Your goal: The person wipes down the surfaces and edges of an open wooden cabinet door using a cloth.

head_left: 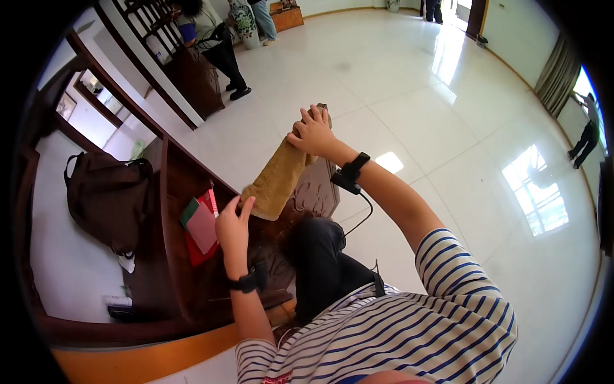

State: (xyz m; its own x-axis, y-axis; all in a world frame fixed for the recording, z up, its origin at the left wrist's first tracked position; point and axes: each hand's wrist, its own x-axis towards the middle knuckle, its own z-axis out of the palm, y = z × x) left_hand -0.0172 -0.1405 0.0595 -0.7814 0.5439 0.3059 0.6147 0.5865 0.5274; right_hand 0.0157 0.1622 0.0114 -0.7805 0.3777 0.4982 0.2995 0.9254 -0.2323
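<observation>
A tan, fuzzy cloth stretches slantwise between my two hands, above a dark carved wooden panel. My left hand pinches its lower left corner between thumb and fingers. At the upper end, my right hand has its fingers curled over the cloth, by a small brown corner that sticks out past the fingertips. Whether that corner is wood under the cloth I cannot tell. Both wrists wear black straps, the right one with a small box and cable.
Left of me stands a dark wooden cabinet holding pink, green and red booklets. A dark brown bag rests on it. Glossy tiles cover the floor. Other people stand at the back left, far back and by the right window.
</observation>
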